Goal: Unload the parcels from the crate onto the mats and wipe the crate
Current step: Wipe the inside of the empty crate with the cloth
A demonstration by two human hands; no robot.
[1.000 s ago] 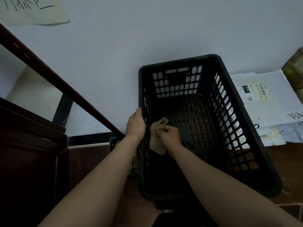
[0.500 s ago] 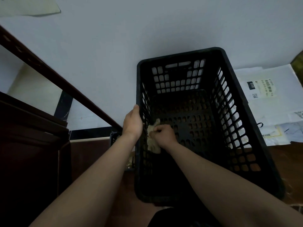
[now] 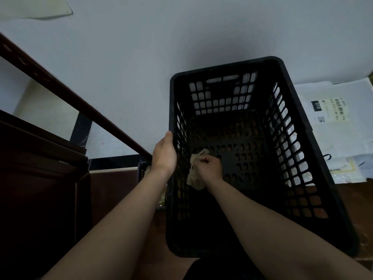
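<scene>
**Item: black lattice crate, with wiping cloth in use**

Crate (image 3: 224, 69): black plastic with slotted walls and a perforated floor. It stood upright on a dark brown surface against a pale wall, with its long axis running away from the viewer.

Cloth (image 3: 194, 179): a crumpled beige rag. It was inside the crate, low against the inner face of the left wall.

Right hand (image 3: 209, 168): reached down into the crate, with the fingers curled into a fist around the cloth.

Left hand (image 3: 164, 156): set against the outer face of the crate's left wall at the rim, with the thumb lying straight along the edge. The other fingers were hidden under the hand, so their curl could not be told.

Parcels (image 3: 333, 118): white mailing bags with printed labels. They lay flat and overlapping outside the crate, just to its right.

Also noted: a dark wooden rail (image 3: 70, 93) ran diagonally at left.
</scene>
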